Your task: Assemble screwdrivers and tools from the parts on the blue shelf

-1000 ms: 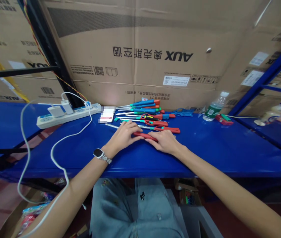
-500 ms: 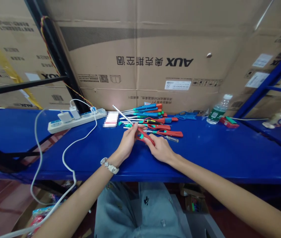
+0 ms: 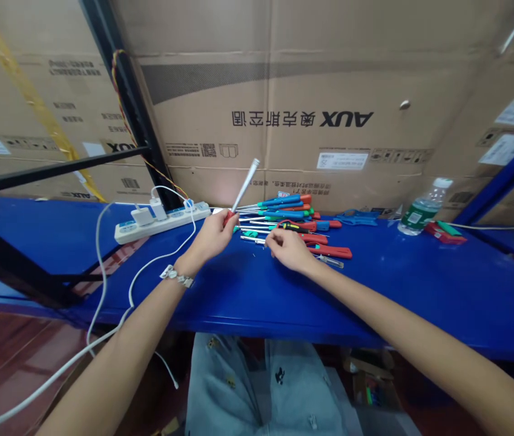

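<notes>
My left hand [image 3: 214, 237] is closed round the red handle of a long-nosed gas lighter [image 3: 244, 186], whose metal tube points up and to the right. My right hand [image 3: 289, 249] is over the near side of a row of similar lighters, its thumb and fingers pinched together. What lies in that pinch, if anything, is too small to make out. Several red lighters [image 3: 333, 251] and blue lighters [image 3: 284, 204] lie side by side, tubes to the left. A yellow-and-black tool [image 3: 295, 227] rests among them, and a small clear-handled screwdriver [image 3: 330, 261] lies in front.
A white power strip [image 3: 166, 221] with chargers stands at the left, its white cable [image 3: 143, 266] trailing over the blue shelf [image 3: 247, 303]. Blue scissors-like pieces [image 3: 356, 217], a water bottle [image 3: 424, 209] and a red box [image 3: 445, 235] are at the right. Large cartons [image 3: 293, 85] stand behind.
My right hand has let go of the lighter's handle and moved to the right. My left hand now holds the lighter by its handle, and its tube has swung from up-left to up-right.
</notes>
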The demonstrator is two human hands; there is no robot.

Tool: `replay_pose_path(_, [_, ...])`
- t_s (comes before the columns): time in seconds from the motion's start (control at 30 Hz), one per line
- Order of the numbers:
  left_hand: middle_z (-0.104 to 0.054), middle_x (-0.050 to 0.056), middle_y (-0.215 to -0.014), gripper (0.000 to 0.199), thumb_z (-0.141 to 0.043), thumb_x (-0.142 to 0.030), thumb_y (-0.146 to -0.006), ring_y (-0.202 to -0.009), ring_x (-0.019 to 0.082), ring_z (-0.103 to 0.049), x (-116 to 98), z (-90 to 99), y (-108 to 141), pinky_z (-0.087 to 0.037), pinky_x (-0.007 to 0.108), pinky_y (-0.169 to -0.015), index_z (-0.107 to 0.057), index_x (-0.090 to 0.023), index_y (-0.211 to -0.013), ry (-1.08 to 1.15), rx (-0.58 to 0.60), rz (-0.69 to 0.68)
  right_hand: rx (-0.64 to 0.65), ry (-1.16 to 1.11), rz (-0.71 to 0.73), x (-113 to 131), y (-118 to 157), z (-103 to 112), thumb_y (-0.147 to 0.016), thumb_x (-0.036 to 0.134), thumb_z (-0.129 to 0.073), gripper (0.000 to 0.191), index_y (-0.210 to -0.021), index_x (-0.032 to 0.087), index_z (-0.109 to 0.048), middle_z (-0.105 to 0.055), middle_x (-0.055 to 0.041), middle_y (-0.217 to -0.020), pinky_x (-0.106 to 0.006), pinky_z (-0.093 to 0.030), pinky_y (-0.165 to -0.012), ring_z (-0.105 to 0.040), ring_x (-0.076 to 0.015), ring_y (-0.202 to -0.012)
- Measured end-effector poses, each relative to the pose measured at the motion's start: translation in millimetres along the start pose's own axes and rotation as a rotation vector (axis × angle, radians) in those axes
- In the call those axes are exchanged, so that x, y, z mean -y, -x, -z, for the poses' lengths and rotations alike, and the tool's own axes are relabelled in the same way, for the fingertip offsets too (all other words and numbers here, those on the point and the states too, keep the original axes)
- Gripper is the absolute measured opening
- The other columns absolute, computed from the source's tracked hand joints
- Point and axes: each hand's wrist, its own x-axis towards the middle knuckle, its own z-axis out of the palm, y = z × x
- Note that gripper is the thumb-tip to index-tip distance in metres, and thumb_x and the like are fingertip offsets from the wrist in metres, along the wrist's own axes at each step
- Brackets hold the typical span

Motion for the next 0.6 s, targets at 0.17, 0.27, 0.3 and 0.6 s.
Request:
replay_pose_path(0.17, [-0.066,0.009,-0.074,0.025,-0.041,-0.034,-0.102,-0.068,0.024,-0.064,19,-7.7,4,-0.041,0.031,-0.062,-0.057,-0.019,-0.09,-0.604,0.103,-0.045,0.05,0.432,0.137,-5,-51,3,-0.092,0.024,-0.055,0.025,-0.112,0.025,-0.072,-0.073,-0.0068,-0.112,-0.029,-0.042,-0.07,-0.067,-0.0241,-0.097])
replay_pose_path(0.27, [-0.069,0.01,-0.078,0.028,-0.037,-0.036,-0.103,-0.068,0.025,-0.065,26,-14.5,11,-0.041,0.031,-0.061,-0.058,-0.019,-0.093,-0.668,0.127,-0.066,0.219,0.612,0.334,-7,-68,5,-0.093,0.024,-0.057,0.029,-0.119,0.025,-0.071,-0.069,-0.01,-0.12,-0.03,-0.044,-0.074,-0.065,-0.0266,-0.107])
replay_pose_path(0.3, [-0.069,0.01,-0.077,0.029,-0.038,-0.036,-0.103,-0.067,0.024,-0.065,27,-15.3,12,-0.04,0.03,-0.06,-0.058,-0.019,-0.093,-0.678,0.123,-0.081,0.257,0.649,0.378,-7,-72,5,-0.093,0.024,-0.057,0.028,-0.117,0.024,-0.072,-0.069,-0.0102,-0.119,-0.03,-0.044,-0.076,-0.065,-0.0267,-0.108])
replay_pose_path(0.6, [-0.069,0.009,-0.076,0.029,-0.036,-0.036,-0.105,-0.065,0.023,-0.065,24,-16.8,19,-0.039,0.029,-0.058,-0.058,-0.019,-0.094,-0.7,0.163,-0.138,0.249,0.57,0.328,-4,-90,3,-0.085,0.026,-0.068,0.012,-0.093,0.018,-0.073,-0.072,-0.0094,-0.102,-0.03,-0.044,-0.07,-0.064,-0.0216,-0.085])
